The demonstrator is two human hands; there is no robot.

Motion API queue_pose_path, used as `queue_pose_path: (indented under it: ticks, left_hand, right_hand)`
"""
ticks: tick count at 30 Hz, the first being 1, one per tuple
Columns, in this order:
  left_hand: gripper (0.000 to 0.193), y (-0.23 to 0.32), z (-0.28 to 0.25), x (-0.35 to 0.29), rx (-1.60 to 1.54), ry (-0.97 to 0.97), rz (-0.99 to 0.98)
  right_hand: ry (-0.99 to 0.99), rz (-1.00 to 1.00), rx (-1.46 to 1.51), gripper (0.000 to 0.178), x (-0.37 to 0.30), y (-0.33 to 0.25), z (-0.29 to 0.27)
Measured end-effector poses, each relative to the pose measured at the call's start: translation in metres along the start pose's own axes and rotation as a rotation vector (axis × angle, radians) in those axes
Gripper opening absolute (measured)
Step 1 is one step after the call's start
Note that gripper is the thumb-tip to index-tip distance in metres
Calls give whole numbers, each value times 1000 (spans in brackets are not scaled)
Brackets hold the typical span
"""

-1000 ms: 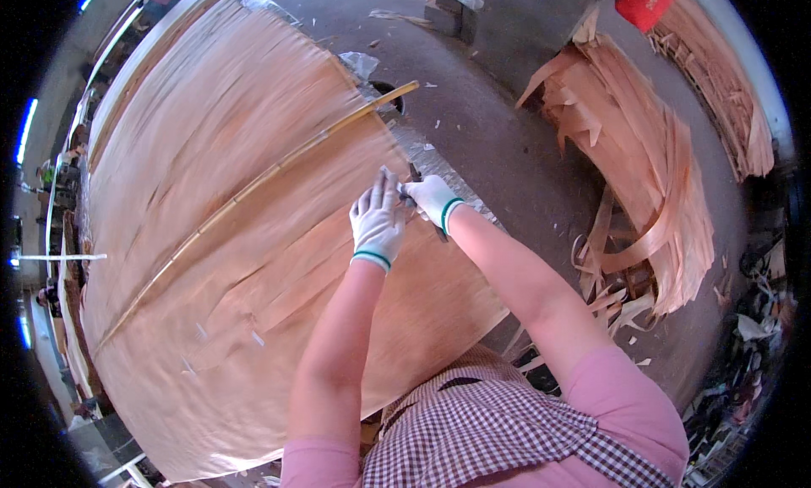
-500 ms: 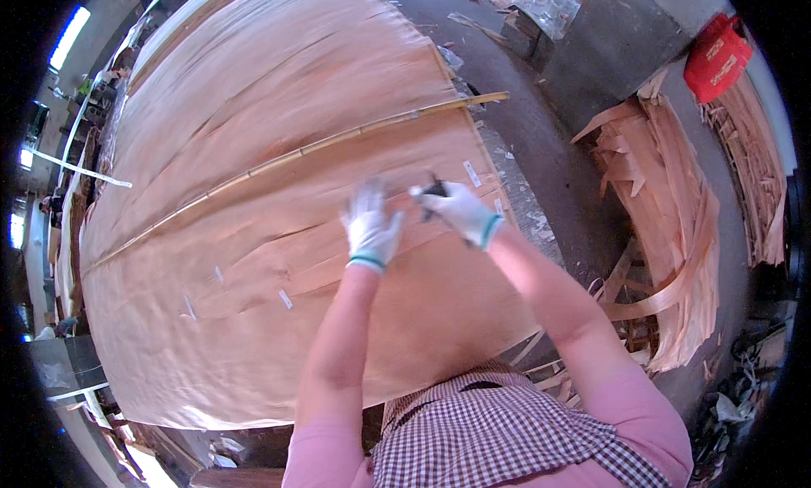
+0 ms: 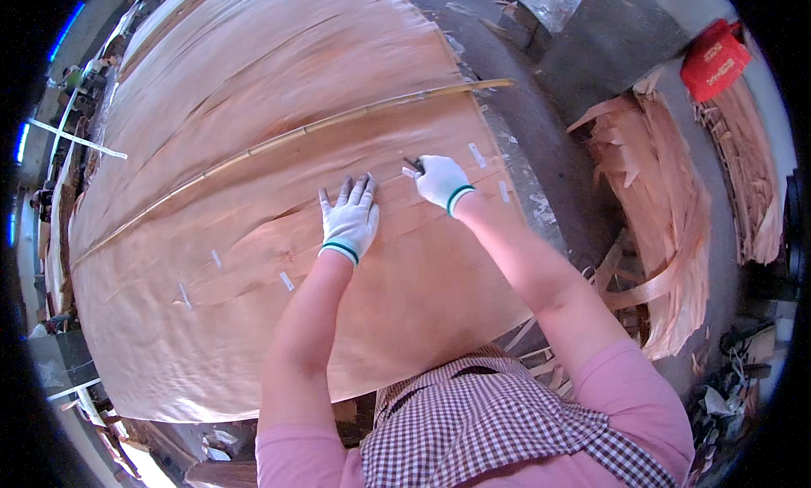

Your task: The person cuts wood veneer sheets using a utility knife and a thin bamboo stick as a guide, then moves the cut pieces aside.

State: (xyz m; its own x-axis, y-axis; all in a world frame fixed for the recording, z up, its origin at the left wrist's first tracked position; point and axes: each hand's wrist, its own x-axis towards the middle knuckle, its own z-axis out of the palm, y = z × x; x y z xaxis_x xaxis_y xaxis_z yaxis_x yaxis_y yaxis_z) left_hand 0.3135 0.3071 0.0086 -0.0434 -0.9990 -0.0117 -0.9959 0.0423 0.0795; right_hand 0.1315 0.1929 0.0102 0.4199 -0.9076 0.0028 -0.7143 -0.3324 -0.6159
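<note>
A broad sheet of thin reddish-tan wood veneer (image 3: pixel 253 336) spreads out before me, with long creases and splits in it. My left hand (image 3: pixel 350 221), in a white glove with smudged fingertips, lies flat on the veneer with its fingers apart. To its right, my gloved right hand (image 3: pixel 441 184) is closed around a small dark tool, mostly hidden by the fingers. A short strip of white tape (image 3: pixel 410 173) shows at those fingertips. More strips sit on the sheet: one white tape piece (image 3: pixel 477 155) right of my right hand, another (image 3: pixel 286 281) left of my left forearm.
Beyond my hands a long thin bamboo pole (image 3: pixel 296 134) lies across the veneer and juts past its right edge. On the right are a heap of veneer scraps (image 3: pixel 659 209), a grey block (image 3: pixel 612 49) and a red bag (image 3: pixel 716 62).
My left hand has moved left and slightly nearer, settling flat on the veneer. My right hand has shifted left and up, with white tape at its fingertips. The view has shifted slightly.
</note>
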Motion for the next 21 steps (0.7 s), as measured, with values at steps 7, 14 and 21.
queue_pose_path:
  ticks: [7, 14, 21]
  left_hand:
    - [52, 46, -2, -17, -145, 79, 66]
    - [52, 72, 15, -29, -15, 80, 72]
    - [49, 63, 13, -27, -172, 43, 35]
  right_hand:
    - [-412, 658, 870, 28, -56, -7, -5]
    - [-270, 168, 187, 20, -60, 3, -9]
    - [-356, 436, 448, 38, -66, 5, -37]
